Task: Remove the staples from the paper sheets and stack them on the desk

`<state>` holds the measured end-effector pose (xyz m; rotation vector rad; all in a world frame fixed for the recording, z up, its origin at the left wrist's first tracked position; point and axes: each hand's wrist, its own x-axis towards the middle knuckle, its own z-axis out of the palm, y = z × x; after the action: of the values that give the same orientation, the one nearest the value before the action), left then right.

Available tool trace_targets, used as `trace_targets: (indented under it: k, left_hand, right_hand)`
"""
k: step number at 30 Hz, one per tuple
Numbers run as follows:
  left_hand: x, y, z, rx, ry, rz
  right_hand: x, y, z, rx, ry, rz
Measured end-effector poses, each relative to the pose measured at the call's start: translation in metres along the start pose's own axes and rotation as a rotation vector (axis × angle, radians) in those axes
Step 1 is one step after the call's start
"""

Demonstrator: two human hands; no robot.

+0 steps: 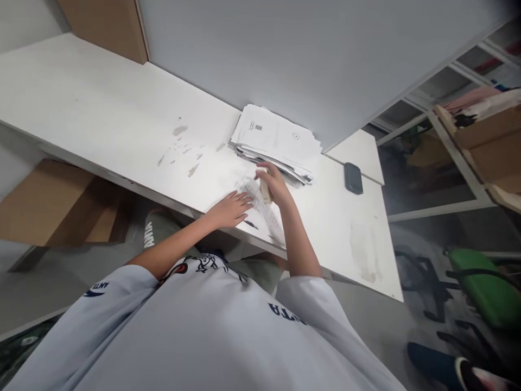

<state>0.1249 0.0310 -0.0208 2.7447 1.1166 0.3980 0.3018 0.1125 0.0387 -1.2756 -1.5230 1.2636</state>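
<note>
A printed sheet of paper (266,216) lies on the white table, with lines of text and some reddish marks. My left hand (230,209) rests flat at the sheet's left edge, fingers spread. In my right hand (278,184) is a small pale cream block (265,191), held between thumb and fingers over the upper part of the sheet. The block is partly covered and a little blurred, so its exact kind does not show. A thin dark object (250,224) lies by the sheet's near edge, too small to name.
Behind my hands, a thick stack of papers (277,136) stands against the grey partition (260,60). A dark rounded case (353,178) sits to the right on the stained white table (122,119). Cardboard (61,203) is below left; a green chair (484,285) stands at right.
</note>
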Motion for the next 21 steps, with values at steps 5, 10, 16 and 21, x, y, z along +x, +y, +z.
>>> trace_targets:
  k: [5,10,16,21]
  left_hand:
    - [-0.002,0.0,-0.004,0.065,-0.021,0.029]
    - [-0.008,0.0,-0.014,0.094,-0.078,0.134]
    - [-0.034,0.008,-0.026,0.134,-0.18,0.177]
    - [-0.056,0.012,-0.02,0.11,-0.168,0.243]
  right_hand:
    - [-0.133,0.027,-0.01,0.677,0.114,0.15]
    - [-0.219,0.056,0.049,0.965,0.149,0.381]
    - [-0.222,0.057,0.082,1.03,0.122,0.475]
    - [-0.202,0.05,0.078,1.055,0.061,0.508]
